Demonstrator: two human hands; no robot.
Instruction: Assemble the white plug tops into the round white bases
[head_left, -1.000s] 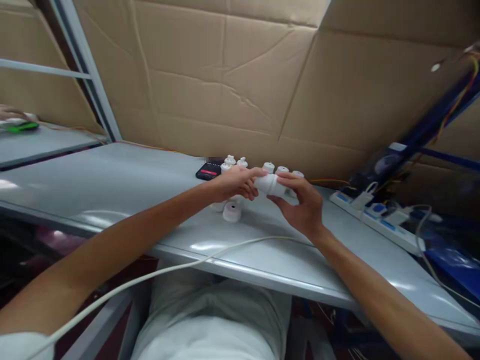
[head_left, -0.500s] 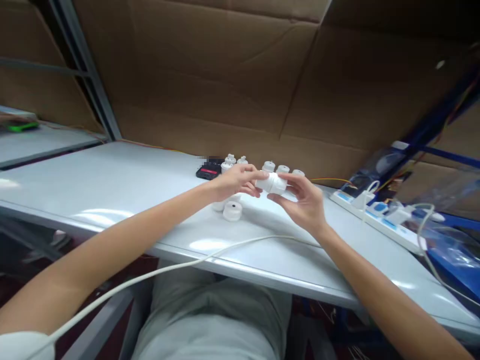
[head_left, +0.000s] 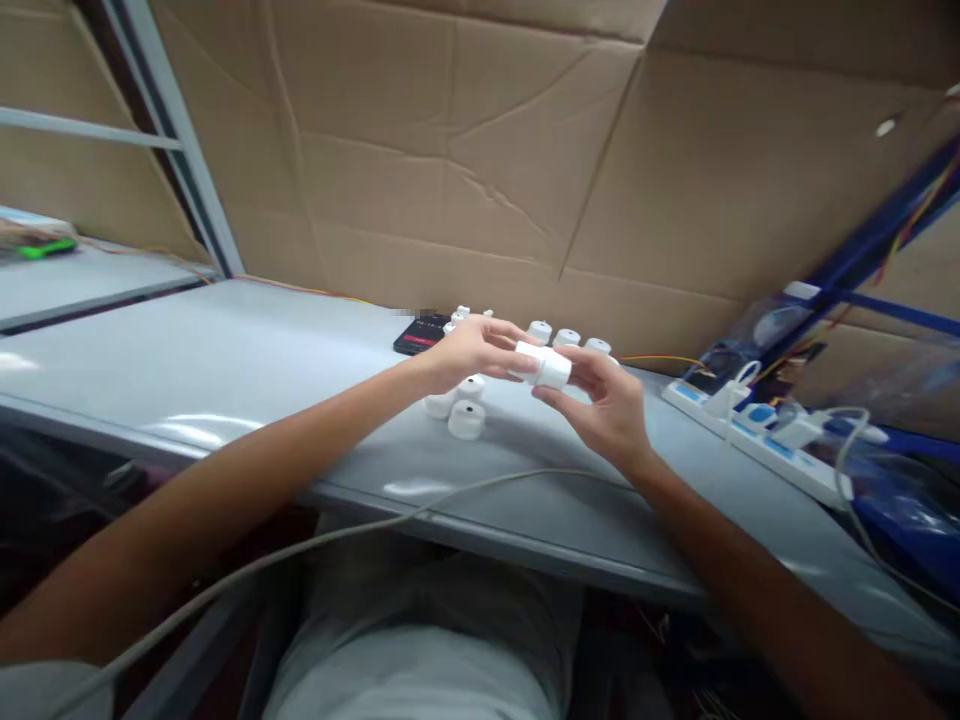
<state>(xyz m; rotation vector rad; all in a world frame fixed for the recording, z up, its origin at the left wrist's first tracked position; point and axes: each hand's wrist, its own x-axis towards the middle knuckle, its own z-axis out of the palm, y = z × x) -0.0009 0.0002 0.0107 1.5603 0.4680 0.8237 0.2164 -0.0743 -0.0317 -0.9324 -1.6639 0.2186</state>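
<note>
Between both hands, above the table, is a white plastic cylinder [head_left: 553, 370] with a seam around its middle. My left hand [head_left: 472, 355] pinches its left end between thumb and fingers. Gripping the right end are the thumb and fingertips of my right hand [head_left: 611, 405]. Below my left hand, several short white round pieces stand on the table, the front one [head_left: 466, 420] with a dark hole in its top. Behind the hands stand more white round pieces [head_left: 568, 338]. Other small white parts [head_left: 459, 318] are partly hidden by my left hand.
A black phone [head_left: 420, 335] lies behind my left wrist. A white power strip [head_left: 757, 435] with plugs runs along the right side. One white cable [head_left: 420, 512] crosses the table's front edge and my left forearm. Cardboard [head_left: 420, 180] walls the back. A green object [head_left: 46, 248] lies far left.
My left thumb and fingers have shifted on the cylinder, with the thumb now lower. The cylinder stays in nearly the same place, and the right hand has hardly moved.
</note>
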